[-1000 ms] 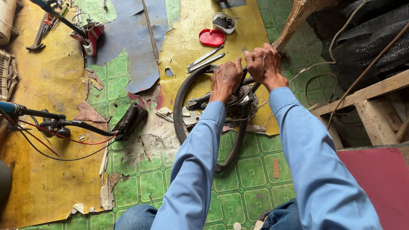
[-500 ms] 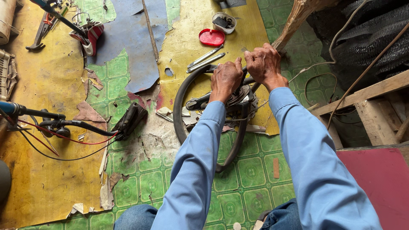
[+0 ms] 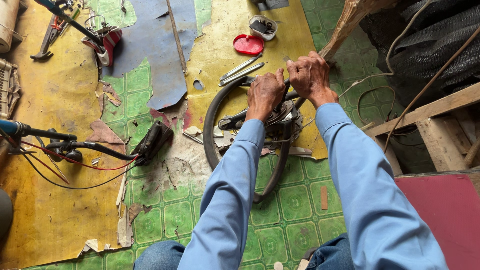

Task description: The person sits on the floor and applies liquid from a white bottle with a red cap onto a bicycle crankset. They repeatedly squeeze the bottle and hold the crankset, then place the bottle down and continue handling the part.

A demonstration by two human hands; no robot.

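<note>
A small wheel with a black tyre (image 3: pixel 210 125) lies flat on the floor in front of me, its dark metal hub (image 3: pixel 280 120) in the middle. My left hand (image 3: pixel 265 92) presses down on the hub, fingers curled over it. My right hand (image 3: pixel 311 75) is closed around a dark tool or bar just beyond the hub, at the tyre's far rim. What exactly it holds is hidden by the fingers. Both arms wear light blue sleeves.
Two flat metal tyre levers (image 3: pixel 241 70) lie beyond the wheel, near a red lid (image 3: pixel 248 44) and a small round tin (image 3: pixel 263 26). A handlebar with brake lever and wires (image 3: pixel 100 147) lies left. Pliers (image 3: pixel 47 40) sit far left. Stacked tyres (image 3: pixel 430 45) and wooden framing (image 3: pixel 440 125) stand right.
</note>
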